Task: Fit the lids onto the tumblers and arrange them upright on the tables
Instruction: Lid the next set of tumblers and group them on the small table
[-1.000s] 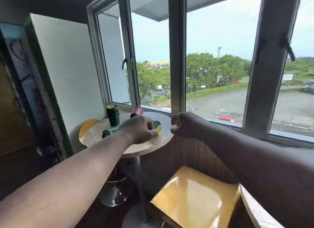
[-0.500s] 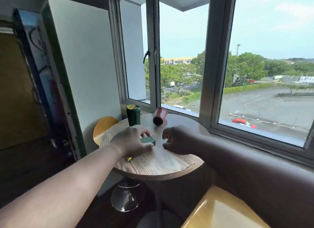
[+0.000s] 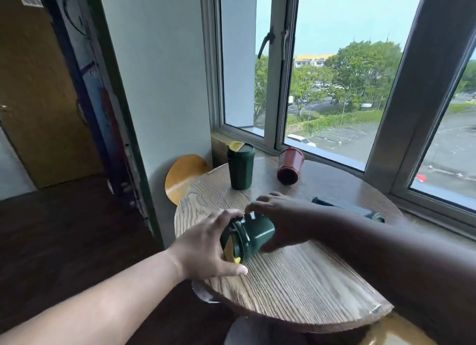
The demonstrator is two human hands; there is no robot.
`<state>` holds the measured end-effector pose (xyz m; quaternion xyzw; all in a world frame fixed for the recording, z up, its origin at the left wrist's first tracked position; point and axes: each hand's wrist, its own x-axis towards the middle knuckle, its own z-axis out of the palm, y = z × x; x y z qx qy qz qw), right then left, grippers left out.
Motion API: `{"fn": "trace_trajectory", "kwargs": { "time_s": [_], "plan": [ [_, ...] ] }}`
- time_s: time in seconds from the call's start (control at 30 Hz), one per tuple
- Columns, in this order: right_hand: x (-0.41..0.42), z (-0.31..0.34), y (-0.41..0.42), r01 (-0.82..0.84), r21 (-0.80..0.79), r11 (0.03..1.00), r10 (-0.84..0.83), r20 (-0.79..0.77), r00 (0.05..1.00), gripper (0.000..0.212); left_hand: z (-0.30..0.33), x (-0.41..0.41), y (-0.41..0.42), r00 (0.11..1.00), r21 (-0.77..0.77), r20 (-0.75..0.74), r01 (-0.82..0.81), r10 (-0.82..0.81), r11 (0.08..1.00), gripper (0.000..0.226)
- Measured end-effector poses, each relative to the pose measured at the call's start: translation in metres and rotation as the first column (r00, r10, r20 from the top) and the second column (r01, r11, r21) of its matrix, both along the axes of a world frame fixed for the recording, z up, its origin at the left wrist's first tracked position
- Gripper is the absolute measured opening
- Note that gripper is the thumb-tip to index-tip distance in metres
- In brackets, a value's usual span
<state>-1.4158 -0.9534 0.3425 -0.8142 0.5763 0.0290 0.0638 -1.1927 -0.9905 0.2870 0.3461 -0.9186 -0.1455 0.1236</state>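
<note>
A dark green tumbler (image 3: 253, 237) lies on its side between both hands, low over the near-left part of the round wooden surface (image 3: 304, 275). Its long axis runs roughly left to right and slightly away from the viewer: the lidded end points toward the left hand (image 3: 206, 246), the base toward the right hand (image 3: 280, 221). The green lid (image 3: 238, 237) sits at the tumbler's mouth, with a yellow flap (image 3: 230, 253) showing at its lower edge. The left hand cups that lid end, fingers curled over the top of the lid and the thumb reaching along the surface beneath it. The right hand wraps the body of the tumbler from the far side, fingers curved over its top and the palm behind the base, so both hands are grasping the same piece. Whether the lid is fully seated cannot be told.

Farther back, near the window (image 3: 322, 87), a second green tumbler (image 3: 240, 168) stands upright with its lid on and a yellow flap raised at the rim. To its right a red tumbler (image 3: 290, 165) lies tipped over, its open dark mouth facing the viewer, well apart from the hands. A dark flat object (image 3: 347, 208) lies on the surface behind the right forearm; it is too hidden to identify. A yellow wooden seat (image 3: 184, 176) shows beyond the surface's left edge
</note>
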Motion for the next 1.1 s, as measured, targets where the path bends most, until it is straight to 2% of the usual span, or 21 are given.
{"fn": "trace_trajectory", "kwargs": {
  "time_s": [0.1,0.2,0.3,0.4,0.5,0.57,0.63,0.73,1.0,1.1],
  "plan": [
    [-0.002,0.001,-0.016,0.028,-0.005,1.0,-0.028,0.014,0.999,0.075,-0.006,-0.001,-0.028,0.99,0.062,-0.118,0.088,-0.08,0.994,0.09],
    [-0.005,0.001,-0.031,0.153,0.02,0.988,-0.154,0.097,0.983,0.071,-0.002,-0.006,-0.065,0.969,0.124,-0.161,0.207,-0.186,0.97,0.08],
    [-0.012,-0.003,-0.04,0.276,0.019,0.961,-0.273,0.226,0.935,0.064,0.011,-0.015,-0.096,0.952,0.135,-0.178,0.276,-0.251,0.952,0.081],
    [-0.013,-0.007,-0.044,0.417,0.015,0.909,-0.394,0.359,0.846,0.064,0.026,-0.024,-0.126,0.92,0.117,-0.2,0.364,-0.337,0.924,0.079],
    [-0.009,-0.013,-0.04,0.529,0.04,0.847,-0.482,0.478,0.735,0.068,0.043,-0.037,-0.146,0.899,0.058,-0.169,0.419,-0.405,0.906,0.074],
    [-0.005,-0.018,-0.034,0.598,0.056,0.799,-0.524,0.552,0.649,0.07,0.059,-0.043,-0.149,0.883,-0.029,-0.093,0.46,-0.46,0.888,0.074],
    [-0.002,-0.022,-0.029,0.653,0.059,0.755,-0.549,0.602,0.58,0.061,0.074,-0.048,-0.147,0.871,-0.106,0.002,0.489,-0.491,0.866,0.076],
    [0.004,-0.025,-0.024,0.704,0.073,0.707,-0.561,0.665,0.493,0.054,0.085,-0.059,-0.144,0.844,-0.133,0.013,0.534,-0.537,0.835,0.077],
    [0.014,-0.031,-0.026,0.742,0.109,0.661,-0.551,0.743,0.381,0.046,0.084,-0.085,-0.15,0.829,-0.09,0.048,0.56,-0.558,0.824,0.084],
    [0.014,-0.029,-0.029,0.726,0.105,0.68,-0.529,0.756,0.385,0.041,0.087,-0.091,-0.15,0.837,-0.081,0.085,0.547,-0.541,0.833,0.083]
  ]
}}
